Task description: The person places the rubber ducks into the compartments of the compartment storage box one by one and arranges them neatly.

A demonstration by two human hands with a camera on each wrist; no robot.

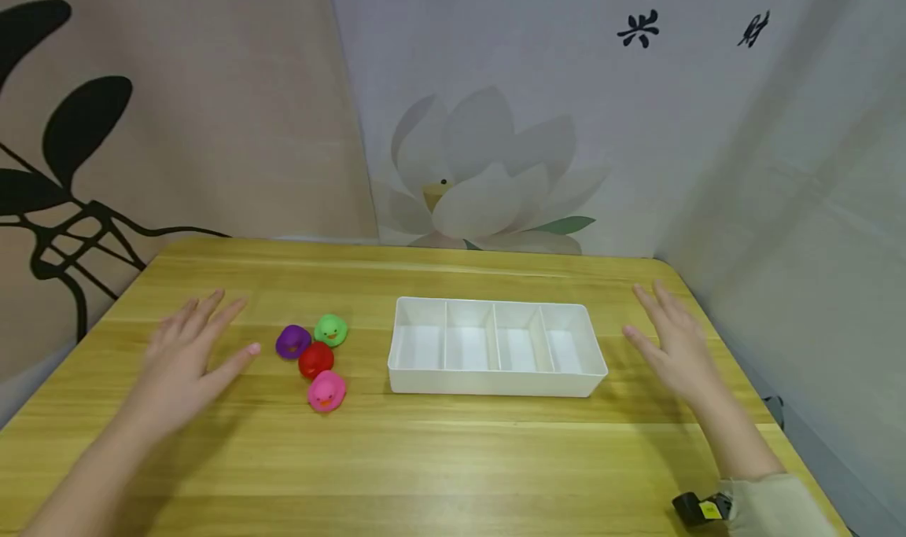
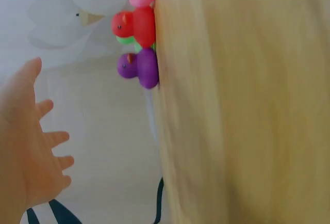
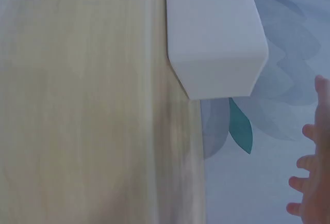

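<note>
Several small rubber ducks lie in a cluster left of the table's middle: a purple duck, a green duck, a red duck and a pink duck. My left hand hovers to their left, fingers spread and holding nothing. To the right of the ducks stands a white box with several compartments, all bare inside. Beyond its right end my right hand is held over the table, fingers extended, touching nothing. In the left wrist view the red duck partly hides the green one.
The wooden table carries the ducks and the box. Printed cloth curtains hang along its back and sides. A black strapped device sits at my right wrist.
</note>
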